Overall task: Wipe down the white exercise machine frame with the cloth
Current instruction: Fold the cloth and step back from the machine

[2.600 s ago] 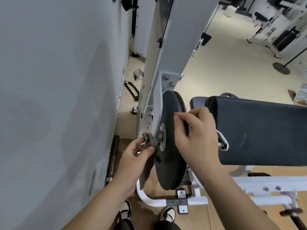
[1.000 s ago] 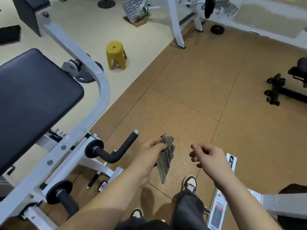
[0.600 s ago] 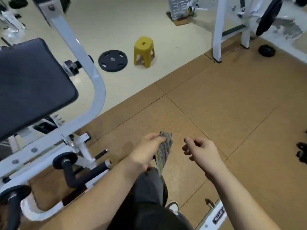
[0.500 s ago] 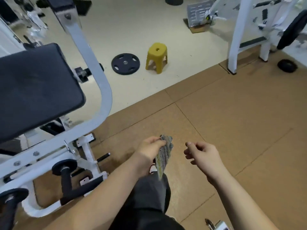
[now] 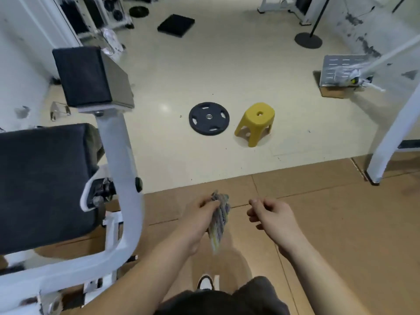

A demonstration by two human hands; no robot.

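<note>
Wiping is paused. 2.6 s ago the cloth was pressed on the frame bracket beside the machine's weight disc, with the right hand steadying the disc. Now both hands are off the machine and the view has swung round to the open gym.

Left hand (image 5: 203, 211): fingers (image 5: 205, 203) curled tight round the bunched top of the cloth (image 5: 220, 220). The rest of the cloth hangs free over the brown floor (image 5: 341, 223), near its edge with the cream flooring, touching nothing.

Right hand (image 5: 271, 215): fingers loosely curled, thumb near the index tip, holding nothing.

White exercise machine frame (image 5: 123, 160): its curved tube is on the left, beside the black pad (image 5: 43, 185) and apart from both hands.

Judgement: the person is moving to another section, so no wiping contact right now. The curved tube looks the nearest unwiped part, and the left hand would have to swing left to reach it.
</note>
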